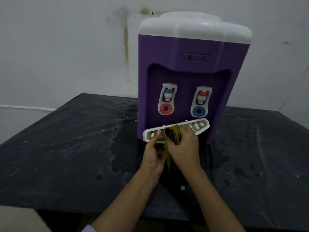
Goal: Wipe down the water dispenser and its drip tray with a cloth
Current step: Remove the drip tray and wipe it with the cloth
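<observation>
The left hand [153, 154] pinches the drip tray [200, 127] at the foot of the dispenser [184, 64] while the right hand [183, 148] presses its clutched cloth [172, 136] onto it, so a hard scrub could pop the tray loose.

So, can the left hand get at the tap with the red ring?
Probably yes: the left hand holds the drip tray just below that tap, nothing between them. The right hand and cloth sit to the side.
</observation>
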